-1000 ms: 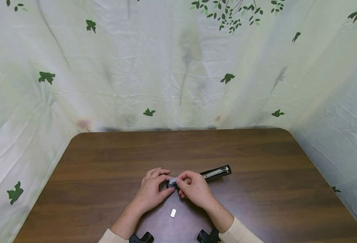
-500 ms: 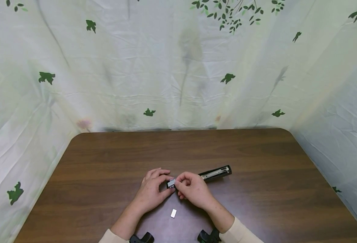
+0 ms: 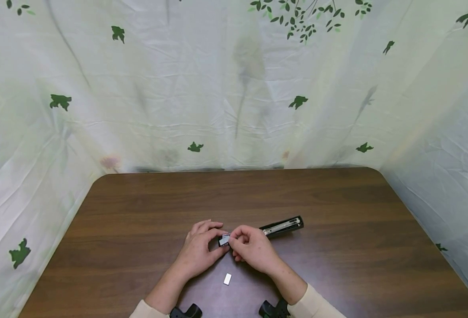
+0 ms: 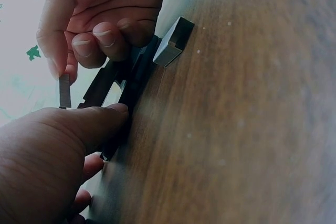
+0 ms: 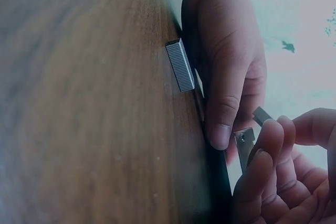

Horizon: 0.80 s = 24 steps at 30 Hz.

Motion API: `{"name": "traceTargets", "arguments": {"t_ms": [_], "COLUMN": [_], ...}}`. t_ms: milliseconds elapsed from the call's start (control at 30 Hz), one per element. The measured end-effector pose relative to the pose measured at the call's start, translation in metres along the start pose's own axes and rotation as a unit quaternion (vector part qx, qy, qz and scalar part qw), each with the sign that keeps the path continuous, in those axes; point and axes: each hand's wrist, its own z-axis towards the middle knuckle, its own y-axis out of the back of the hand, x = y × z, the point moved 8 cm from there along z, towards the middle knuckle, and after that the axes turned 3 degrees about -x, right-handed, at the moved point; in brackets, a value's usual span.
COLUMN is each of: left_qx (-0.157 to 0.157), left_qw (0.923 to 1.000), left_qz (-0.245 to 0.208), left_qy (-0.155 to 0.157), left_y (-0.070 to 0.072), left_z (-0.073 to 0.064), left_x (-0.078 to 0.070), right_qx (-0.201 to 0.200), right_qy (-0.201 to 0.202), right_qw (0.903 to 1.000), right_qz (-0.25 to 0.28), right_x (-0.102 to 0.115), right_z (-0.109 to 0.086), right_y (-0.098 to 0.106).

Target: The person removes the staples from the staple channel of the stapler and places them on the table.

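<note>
An opened black stapler [image 3: 282,226] lies slantwise on the table, its long arm folded out to the right. My left hand [image 3: 199,247] grips its near-left end between thumb and index finger; in the left wrist view the thumb [image 4: 102,121] presses along its side. Just above that end, my right hand [image 3: 255,249] pinches a short strip of staples [image 4: 64,92] between thumb and index finger. In the right wrist view the strip [image 5: 261,114] appears apart from the metal magazine [image 5: 244,148]. The right fingers hide the stapler's middle in the head view.
A second block of staples [image 3: 227,279] lies on the wooden table [image 3: 146,212] between the forearms, nearer the person. Dark wrist-worn devices [image 3: 186,312] show at the lower edge. A white leaf-patterned cloth [image 3: 202,88] hangs behind and beside the table.
My right hand has shifted slightly left and down, with the staple strip turning a little over the stapler's end. My left hand has kept its place.
</note>
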Motion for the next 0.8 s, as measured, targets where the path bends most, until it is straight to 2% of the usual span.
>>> {"name": "traceTargets", "arguments": {"t_ms": [800], "left_qx": [0.007], "left_qw": [0.9999], "left_qz": [0.006], "left_qy": [0.009], "left_y": [-0.0004], "left_z": [-0.0002], "left_x": [0.0007], "right_qx": [-0.015], "right_qy": [0.006], "right_qw": [0.9995], "right_qz": [-0.027], "right_x": [-0.0014], "right_z": [-0.0002], "right_y": [-0.0005]}}
